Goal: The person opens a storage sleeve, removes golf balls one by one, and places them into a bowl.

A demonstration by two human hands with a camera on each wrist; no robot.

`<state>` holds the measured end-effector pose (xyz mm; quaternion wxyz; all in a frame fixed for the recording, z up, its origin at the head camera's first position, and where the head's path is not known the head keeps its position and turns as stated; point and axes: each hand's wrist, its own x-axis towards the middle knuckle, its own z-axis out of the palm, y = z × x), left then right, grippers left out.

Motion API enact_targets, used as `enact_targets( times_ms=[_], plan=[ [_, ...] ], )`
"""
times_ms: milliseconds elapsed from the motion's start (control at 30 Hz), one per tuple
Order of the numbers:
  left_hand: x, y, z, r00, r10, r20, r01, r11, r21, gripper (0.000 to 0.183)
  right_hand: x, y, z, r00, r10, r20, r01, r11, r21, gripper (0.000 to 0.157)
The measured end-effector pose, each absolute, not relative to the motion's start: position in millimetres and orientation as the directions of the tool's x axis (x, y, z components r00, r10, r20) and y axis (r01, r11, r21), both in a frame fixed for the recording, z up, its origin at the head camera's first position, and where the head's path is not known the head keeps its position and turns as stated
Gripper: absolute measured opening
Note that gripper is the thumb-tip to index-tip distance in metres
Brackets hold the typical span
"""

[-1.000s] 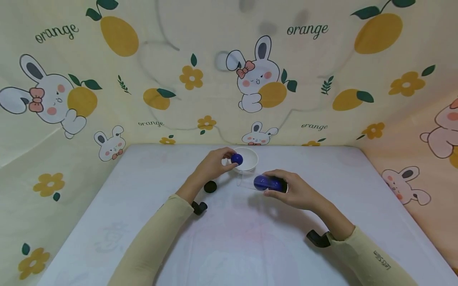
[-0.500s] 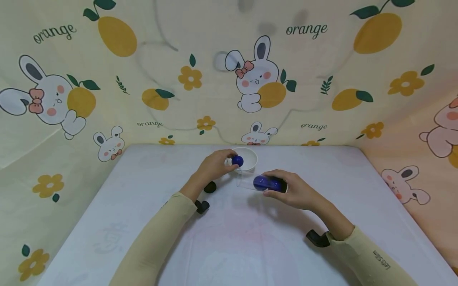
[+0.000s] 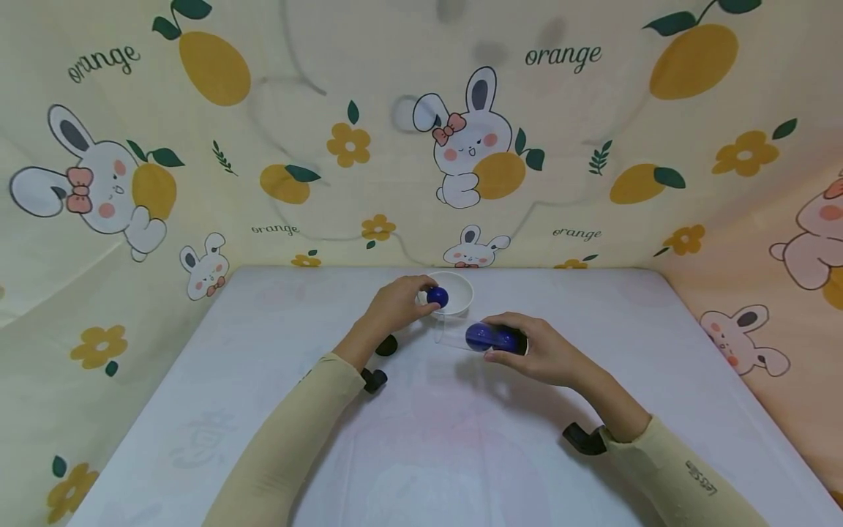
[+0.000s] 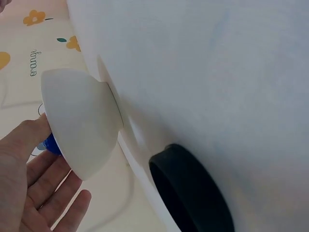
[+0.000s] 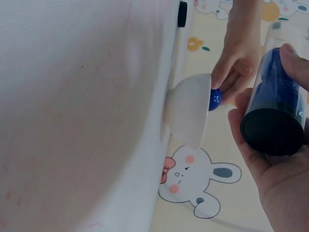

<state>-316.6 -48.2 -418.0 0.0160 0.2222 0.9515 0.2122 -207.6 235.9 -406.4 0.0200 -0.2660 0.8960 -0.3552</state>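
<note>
My left hand (image 3: 399,304) pinches a small blue ball (image 3: 437,296) between thumb and fingers, at the rim of a white bowl (image 3: 461,293). In the right wrist view the ball (image 5: 215,99) shows pale marks and sits just above the bowl's rim. My right hand (image 3: 543,351) grips a clear cylinder (image 3: 454,338) lying on its side, its mouth toward the bowl. Blue balls (image 3: 484,337) are inside it, at the end near my palm. That end has a black base (image 5: 273,131).
A round black cap (image 3: 387,345) lies on the white table (image 3: 421,454), close to my left wrist. Behind the table hangs a cloth (image 3: 395,183) printed with rabbits and oranges. Black wrist mounts (image 3: 585,439) jut from below the sleeves.
My left hand with the ball has shifted very slightly right and down at the bowl's rim. The right hand and the cylinder have stayed almost still.
</note>
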Motion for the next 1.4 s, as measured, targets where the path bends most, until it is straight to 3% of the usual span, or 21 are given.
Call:
enact_targets(
  times_ms=[367, 833, 1400],
  plan=[
    [-309, -57, -412, -0.875, 0.46, 0.15, 0.478, 0.773, 0.418, 0.039, -209, 237, -409, -0.849, -0.495, 0.184, -0.489, 0.602, -0.631, 0.057],
    [-274, -71, -400, -0.851, 0.476, 0.222, 0.521, 0.709, 0.476, 0.036, -210, 235, -406, -0.863, -0.473, 0.177, -0.471, 0.626, -0.622, 0.06],
    [-249, -83, -406, -0.793, 0.531, 0.299, 0.575, 0.491, 0.655, 0.035, -214, 238, -401, -0.867, -0.467, 0.173, -0.471, 0.655, -0.59, 0.059]
  ],
)
